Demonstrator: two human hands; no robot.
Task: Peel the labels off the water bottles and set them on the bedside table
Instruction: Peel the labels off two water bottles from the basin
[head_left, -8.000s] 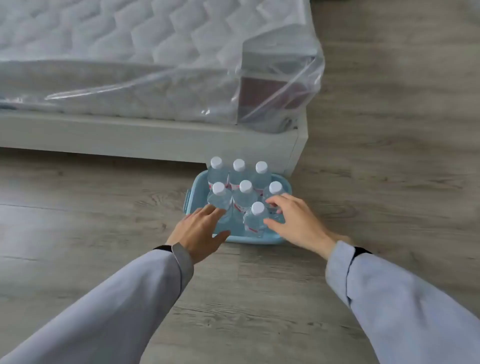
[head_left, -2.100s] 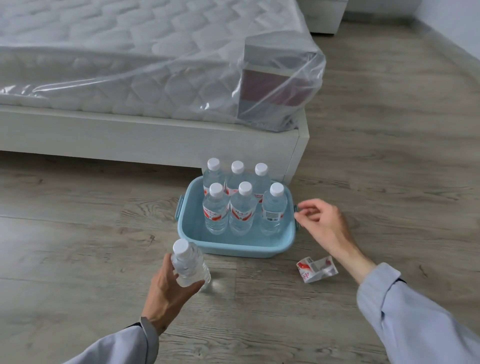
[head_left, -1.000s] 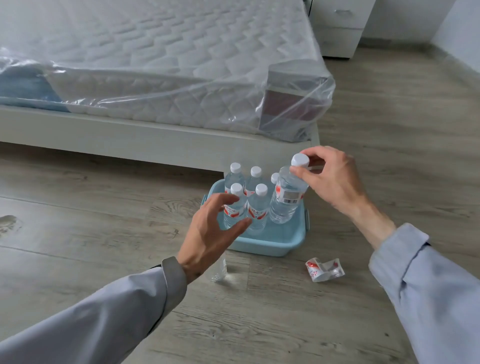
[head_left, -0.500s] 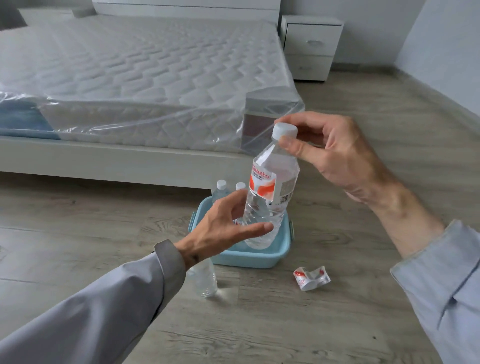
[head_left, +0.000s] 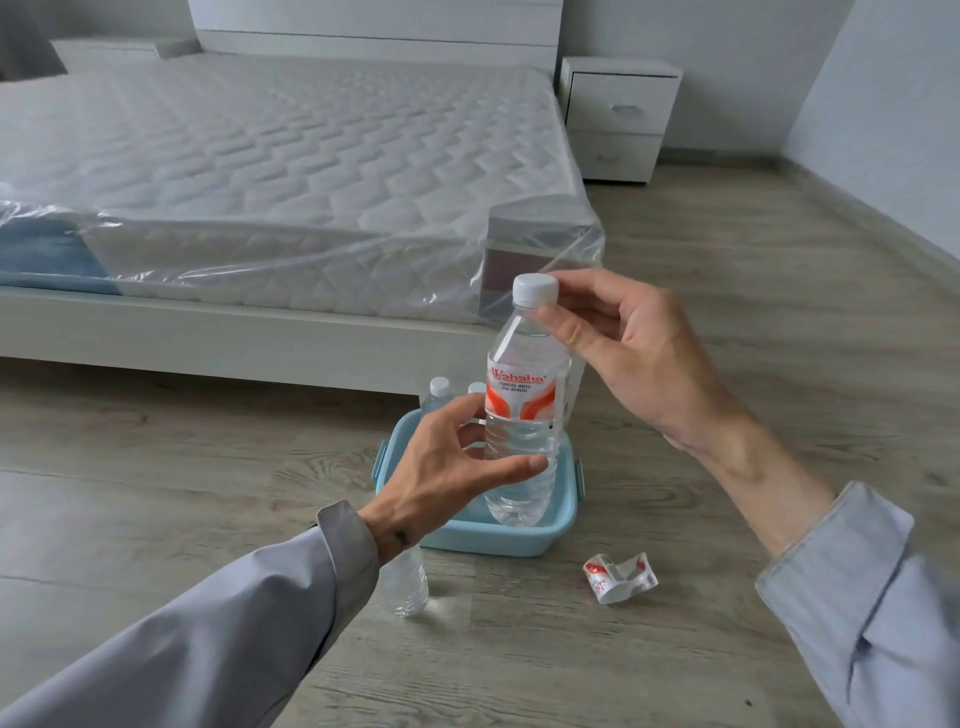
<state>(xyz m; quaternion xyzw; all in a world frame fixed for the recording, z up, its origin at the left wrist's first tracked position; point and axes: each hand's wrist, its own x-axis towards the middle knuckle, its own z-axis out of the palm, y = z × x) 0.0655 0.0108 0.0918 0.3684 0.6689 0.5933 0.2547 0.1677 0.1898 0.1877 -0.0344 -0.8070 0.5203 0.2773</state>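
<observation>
- The left hand (head_left: 447, 467) comes in from the lower left in a grey sleeve (head_left: 218, 634). Its thumb and fingers are curled loosely around the lower half of the labelled water bottle (head_left: 524, 415); the thumb tip lies on the front of the bottle, just under the label.
- Under the left wrist, a bare water bottle (head_left: 408, 587) without label stands on the wooden floor (head_left: 156, 493). The wrist hides its upper part.
- Behind the left hand is a light blue plastic tub (head_left: 519, 540) on the floor. Two white caps of other bottles (head_left: 440, 387) show above the fingers; the hand and the held bottle hide the rest of what is in the tub.
- The labelled water bottle is held upright in the air between the two hands, in front of the tub. Its red and white label (head_left: 519, 397) is whole and wrapped around the middle.
- The right hand (head_left: 639, 358) grips this bottle at the neck, just under the white cap (head_left: 535, 290), with the thumb in front and the fingers behind.
- Below the right forearm, a crumpled peeled label (head_left: 621, 577) lies on the floor, just right of the tub.
- Far beyond the right hand, the white bedside table (head_left: 618, 98) stands beside the bed with the plastic-wrapped mattress (head_left: 260, 171); its top is only partly seen.
</observation>
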